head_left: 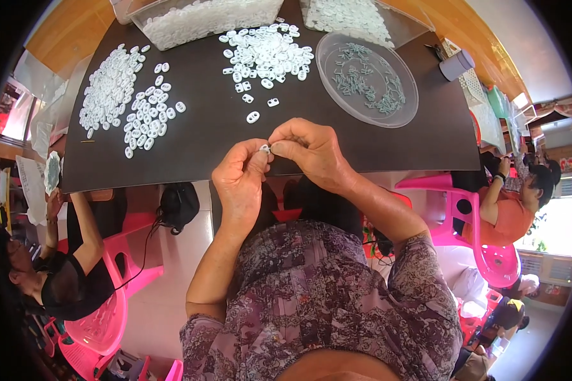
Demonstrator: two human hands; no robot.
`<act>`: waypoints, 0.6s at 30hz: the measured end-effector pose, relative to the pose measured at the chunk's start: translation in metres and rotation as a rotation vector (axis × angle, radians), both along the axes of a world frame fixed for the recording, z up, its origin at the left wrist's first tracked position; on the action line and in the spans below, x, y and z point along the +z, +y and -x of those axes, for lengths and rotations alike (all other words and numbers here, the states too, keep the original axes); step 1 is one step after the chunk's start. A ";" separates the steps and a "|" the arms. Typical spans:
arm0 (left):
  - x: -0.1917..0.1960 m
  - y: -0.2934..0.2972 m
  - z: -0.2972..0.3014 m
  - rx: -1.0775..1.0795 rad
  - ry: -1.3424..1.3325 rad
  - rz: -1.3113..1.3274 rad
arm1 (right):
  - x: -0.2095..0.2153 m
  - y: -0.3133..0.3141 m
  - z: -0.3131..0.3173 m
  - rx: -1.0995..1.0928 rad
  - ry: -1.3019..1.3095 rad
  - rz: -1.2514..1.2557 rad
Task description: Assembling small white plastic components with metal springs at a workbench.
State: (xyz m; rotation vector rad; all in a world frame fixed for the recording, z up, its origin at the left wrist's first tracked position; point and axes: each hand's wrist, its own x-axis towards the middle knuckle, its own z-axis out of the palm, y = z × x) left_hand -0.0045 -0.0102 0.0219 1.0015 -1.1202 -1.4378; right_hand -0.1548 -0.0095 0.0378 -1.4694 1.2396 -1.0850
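Note:
Just above the table's near edge, my two hands meet at the fingertips. My left hand (240, 181) is closed, pinching a small white plastic piece (264, 148) between thumb and forefinger. My right hand (318, 155) is closed in a pinch right beside that piece; whatever lies between its fingertips is too small or hidden to make out. Beyond them lie a few loose white oval pieces with two holes, the closest being a single oval piece (253, 117). To the right, a round clear tray (412, 105) holds many thin grey-green pins (356, 81).
A large pile of white pieces (270, 54) lies mid-table, with two further piles (111, 89) on the left. Clear bins (165, 39) of white pieces stand at the back. A grey-lidded container (456, 65) is at right. People sit on pink chairs (454, 213) at both sides.

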 end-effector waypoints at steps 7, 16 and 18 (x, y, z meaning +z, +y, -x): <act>-0.004 0.003 0.003 0.081 -0.126 0.179 | -0.007 0.000 -0.007 -0.032 0.149 0.118; -0.015 0.002 0.001 0.183 -0.302 0.364 | -0.014 -0.002 -0.021 -0.078 0.195 0.137; -0.012 0.000 -0.001 0.178 -0.306 0.347 | -0.013 -0.004 -0.020 -0.058 0.209 0.161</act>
